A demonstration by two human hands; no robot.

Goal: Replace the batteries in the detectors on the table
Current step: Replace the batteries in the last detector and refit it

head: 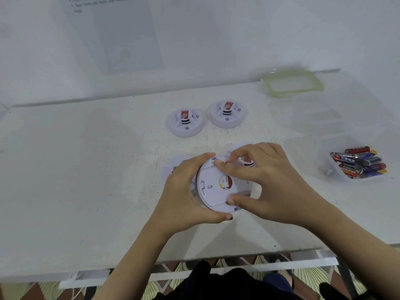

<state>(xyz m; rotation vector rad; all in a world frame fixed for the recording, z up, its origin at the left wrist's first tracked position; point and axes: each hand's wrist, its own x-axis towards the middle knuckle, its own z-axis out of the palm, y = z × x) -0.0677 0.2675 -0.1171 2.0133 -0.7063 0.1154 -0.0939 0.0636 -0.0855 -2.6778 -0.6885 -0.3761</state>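
I hold a round white detector (213, 189) back side up, a little above the table. My left hand (184, 191) grips its left rim, thumb under the near edge. My right hand (264, 180) pinches its back plate, fingers at the top edge and thumb at the lower right. Two more white detectors (184, 122) (227, 113) with red labels stand farther back. Parts of two others (173, 167) (246, 161) show behind my hands. A clear tub (329, 169) at the right holds several batteries (360, 162).
A white table (86, 169) carries everything; its front edge runs just below my forearms. A clear container (311, 118) and a green-rimmed lid (293, 83) lie at the back right. A sheet of paper (114, 33) hangs on the wall behind.
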